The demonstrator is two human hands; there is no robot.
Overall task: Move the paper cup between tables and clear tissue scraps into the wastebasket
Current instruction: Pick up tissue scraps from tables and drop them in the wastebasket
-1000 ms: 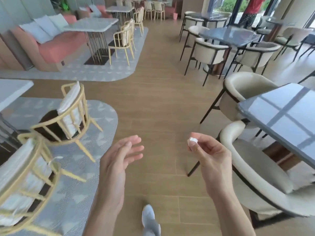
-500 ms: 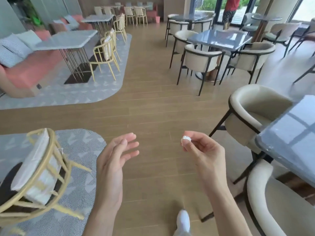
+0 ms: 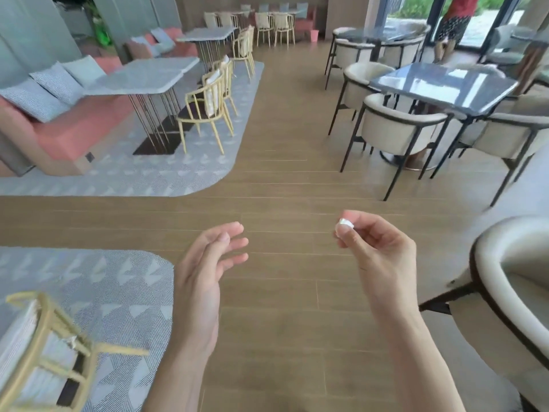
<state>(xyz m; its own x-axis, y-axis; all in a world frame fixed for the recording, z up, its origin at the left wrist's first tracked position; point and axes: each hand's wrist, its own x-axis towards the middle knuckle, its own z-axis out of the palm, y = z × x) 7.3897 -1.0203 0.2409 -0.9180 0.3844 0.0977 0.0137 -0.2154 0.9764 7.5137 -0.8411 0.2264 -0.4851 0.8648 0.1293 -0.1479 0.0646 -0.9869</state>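
My right hand (image 3: 377, 248) is raised over the wooden floor and pinches a small white tissue scrap (image 3: 344, 225) between thumb and forefinger. My left hand (image 3: 208, 263) hangs beside it at the same height, fingers relaxed and slightly bent, holding nothing. A small pink wastebasket (image 3: 314, 34) stands far down the aisle by the back wall. No paper cup is in view.
A wooden aisle (image 3: 279, 179) runs ahead. Left: grey rugs, yellow chairs (image 3: 208, 111), marble tables (image 3: 142, 75), a pink sofa. Right: dark tables (image 3: 445, 84) with cream armchairs; one armchair (image 3: 511, 292) close by my right arm. A person (image 3: 451, 22) stands at the far glass doors.
I have walked forward along the aisle; the near yellow chair and right-hand armchair slid back past me. Both hands keep their pose, the scrap still pinched.
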